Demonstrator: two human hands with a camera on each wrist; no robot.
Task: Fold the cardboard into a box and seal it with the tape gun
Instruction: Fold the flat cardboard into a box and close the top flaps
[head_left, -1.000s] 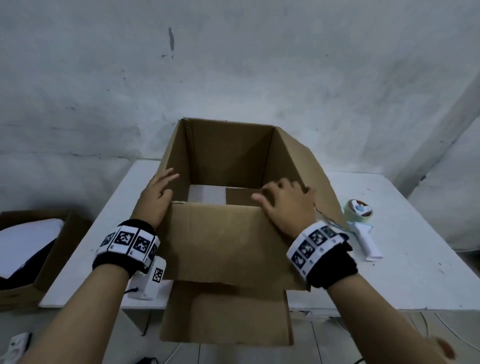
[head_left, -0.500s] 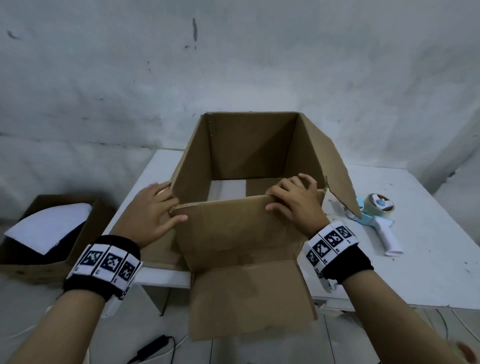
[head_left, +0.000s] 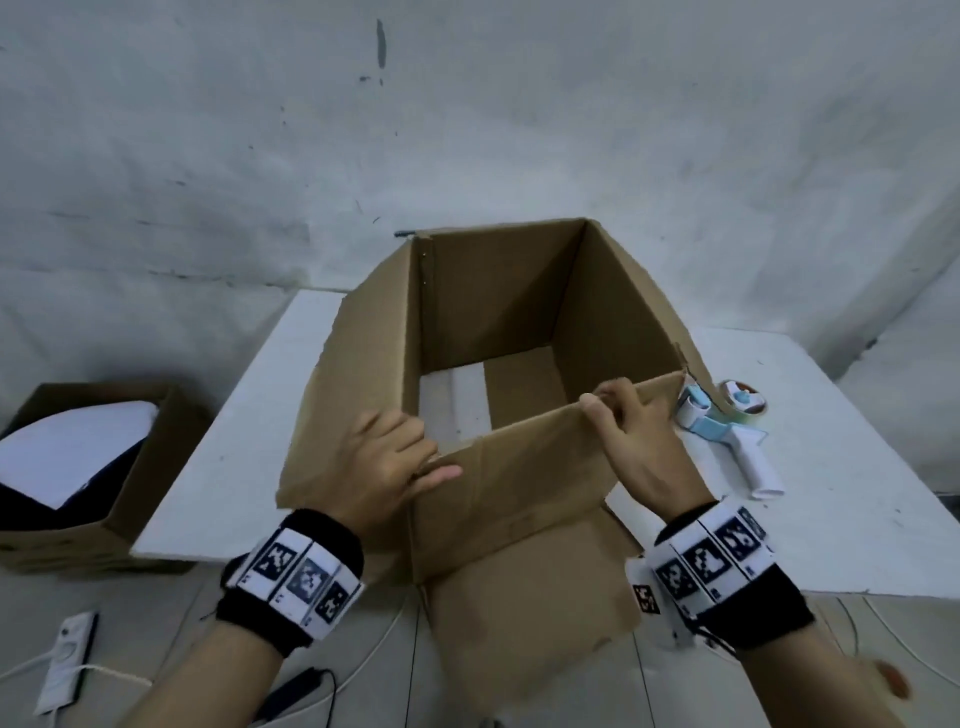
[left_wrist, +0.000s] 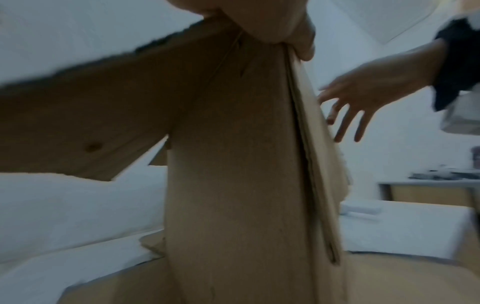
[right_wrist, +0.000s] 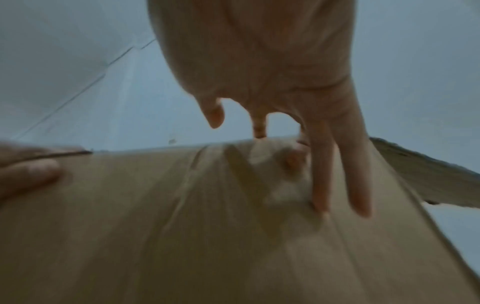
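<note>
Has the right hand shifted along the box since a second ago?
Yes. The right hand now grips the near wall's top edge, closer to the tape gun than before.

- Brown cardboard box (head_left: 498, 332): opened into a square tube, top open, tilted, mid-frame on the white table; near flap hangs down at lower centre.
- Tape gun (head_left: 727, 431): light blue and white, lying flat at right of frame, just beside the box.

No readable text, brand, number or sign showed anywhere; the only printed marks were black-and-white square code patterns on the wristbands (head_left: 293, 577) at about seven o'clock and at five o'clock in the head view, and they carried no legible letters or digits.
</note>
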